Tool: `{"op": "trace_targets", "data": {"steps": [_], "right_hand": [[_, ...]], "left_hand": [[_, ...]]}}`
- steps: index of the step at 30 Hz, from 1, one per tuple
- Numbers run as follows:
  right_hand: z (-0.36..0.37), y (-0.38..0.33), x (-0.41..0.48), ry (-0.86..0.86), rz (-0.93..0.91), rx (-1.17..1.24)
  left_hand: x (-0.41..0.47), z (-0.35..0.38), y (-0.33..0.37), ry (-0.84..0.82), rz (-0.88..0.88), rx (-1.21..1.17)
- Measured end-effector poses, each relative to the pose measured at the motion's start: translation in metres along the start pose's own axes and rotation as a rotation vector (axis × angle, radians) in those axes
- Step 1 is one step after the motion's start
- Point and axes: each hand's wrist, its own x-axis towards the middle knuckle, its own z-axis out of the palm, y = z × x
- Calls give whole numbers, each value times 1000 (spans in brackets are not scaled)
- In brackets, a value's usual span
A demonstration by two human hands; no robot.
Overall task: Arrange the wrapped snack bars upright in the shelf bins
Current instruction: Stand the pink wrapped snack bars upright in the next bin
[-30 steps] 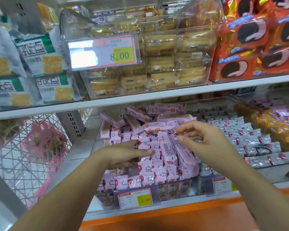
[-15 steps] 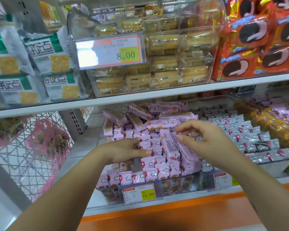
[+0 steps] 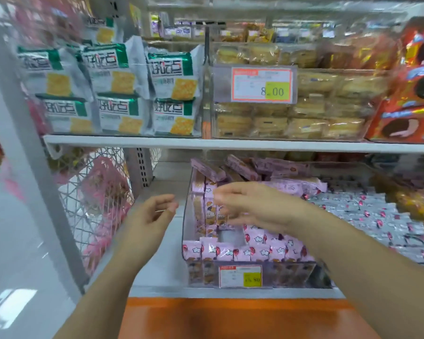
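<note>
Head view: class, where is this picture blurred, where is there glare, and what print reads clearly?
In the head view, blur smears the right hand and left hand; glare whitens the floor at lower left; the upper price tag reads 8.00, while the lower price tag is too soft to read fully.

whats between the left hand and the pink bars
In the head view, only the bin's clear side wall stands between left hand and pink bars.
</note>
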Motion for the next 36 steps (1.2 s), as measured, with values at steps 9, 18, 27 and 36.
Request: {"op": "trace_targets", "data": {"steps": [9, 18, 27, 36], "right_hand": [[31, 11, 69, -148, 381, -98], [39, 37, 98, -252, 506, -229], [41, 40, 106, -381, 529, -220], [38, 45, 111, -337, 465, -173]], "left_hand": [[11, -8, -29, -81, -19, 35], [16, -10, -37, -114, -41, 11], [15, -1, -33, -231, -67, 10], [13, 0, -26, -257, -74, 5]]}}
